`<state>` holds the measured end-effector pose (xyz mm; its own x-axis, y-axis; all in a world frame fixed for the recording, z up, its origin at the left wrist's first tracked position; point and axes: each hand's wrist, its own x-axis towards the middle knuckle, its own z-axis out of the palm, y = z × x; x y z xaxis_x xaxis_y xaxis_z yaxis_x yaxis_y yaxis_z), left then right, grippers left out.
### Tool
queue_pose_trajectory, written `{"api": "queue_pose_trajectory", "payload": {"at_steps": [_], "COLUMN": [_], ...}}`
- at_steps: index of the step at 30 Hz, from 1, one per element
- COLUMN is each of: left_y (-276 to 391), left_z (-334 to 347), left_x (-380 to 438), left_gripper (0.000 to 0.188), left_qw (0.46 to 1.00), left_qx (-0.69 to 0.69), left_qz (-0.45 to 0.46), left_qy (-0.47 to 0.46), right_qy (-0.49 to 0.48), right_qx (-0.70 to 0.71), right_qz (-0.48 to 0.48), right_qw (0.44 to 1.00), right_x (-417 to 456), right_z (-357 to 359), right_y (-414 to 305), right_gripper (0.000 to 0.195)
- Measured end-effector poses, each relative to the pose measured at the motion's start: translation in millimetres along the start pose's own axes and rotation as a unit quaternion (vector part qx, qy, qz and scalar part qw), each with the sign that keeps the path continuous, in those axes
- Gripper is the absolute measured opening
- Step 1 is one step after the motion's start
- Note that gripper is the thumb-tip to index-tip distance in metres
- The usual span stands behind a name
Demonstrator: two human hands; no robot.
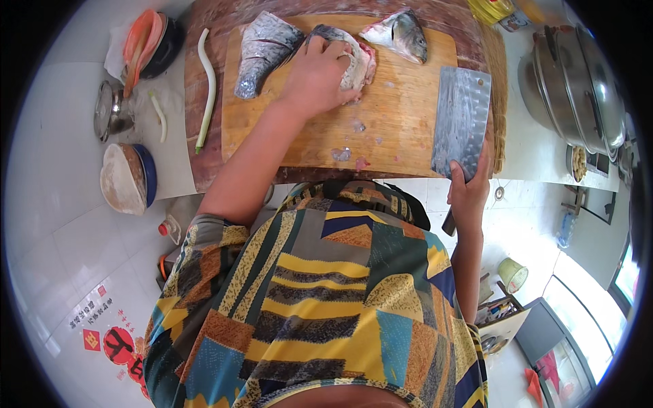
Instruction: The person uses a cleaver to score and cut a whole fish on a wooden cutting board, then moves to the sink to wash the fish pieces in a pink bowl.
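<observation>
My left hand (pixel 319 81) grips a middle section of raw fish (pixel 357 76) from above, its fingers spread over the skin and cut edge. The piece lies on a wooden cutting board (pixel 408 122). Left of it is a scaly tail section (pixel 268 46) with cuts across its side. At the board's far right lies a severed fish head (pixel 408 38). My right hand (pixel 470 191) holds a cleaver (pixel 461 120) by its dark handle, the broad wet blade over the board's right edge. Small fish scraps (pixel 341 154) dot the wood near me.
A scallion stalk (pixel 206 86) lies left of the board, a shorter piece (pixel 159 117) beyond it. Bowls (pixel 122 178) and a metal pot (pixel 112 109) stand at left. Stacked steel basins (pixel 576 92) and an oil bottle (pixel 490 10) stand at right.
</observation>
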<state>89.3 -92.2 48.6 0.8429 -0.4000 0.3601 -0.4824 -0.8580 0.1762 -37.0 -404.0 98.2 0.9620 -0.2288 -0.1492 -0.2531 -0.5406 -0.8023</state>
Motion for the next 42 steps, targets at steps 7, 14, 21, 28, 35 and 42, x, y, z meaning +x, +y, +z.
{"api": "queue_pose_trajectory", "payload": {"at_steps": [7, 14, 21, 28, 35, 42], "left_y": [-12.9, -42.5, -40.6, -3.6, -12.0, -19.4], "left_z": [-6.4, -24.5, -41.4, -22.2, 22.8, 16.1], "left_x": [2.9, 17.9, 8.7, -2.4, -32.5, -42.8], "left_gripper": [0.048, 0.045, 0.039, 0.046, 0.034, 0.020], "left_qw": [0.997, 0.975, 0.610, 0.419, 0.469, 0.673], "left_qx": [-0.027, -0.179, -0.705, -0.791, -0.755, -0.587], "left_qz": [-0.007, -0.114, -0.358, -0.444, -0.453, -0.393], "left_qy": [-0.075, -0.058, 0.057, 0.030, 0.072, 0.219], "right_qy": [-0.006, 0.010, 0.016, 0.003, -0.004, -0.028], "right_qx": [0.019, 0.012, 0.016, 0.017, 0.023, 0.014], "right_qz": [0.036, 0.045, 0.060, 0.055, 0.029, 0.030], "right_qw": [0.999, 0.999, 0.998, 0.998, 0.999, 0.999], "right_x": [-5.5, -11.9, -17.0, -15.9, -19.9, -22.4], "right_z": [2.0, 0.2, 1.3, 7.4, 13.1, 15.0], "right_y": [-2.2, 7.8, 9.2, 3.2, -3.9, -13.2], "right_gripper": [0.071, 0.071, 0.071, 0.071, 0.067, 0.068]}}
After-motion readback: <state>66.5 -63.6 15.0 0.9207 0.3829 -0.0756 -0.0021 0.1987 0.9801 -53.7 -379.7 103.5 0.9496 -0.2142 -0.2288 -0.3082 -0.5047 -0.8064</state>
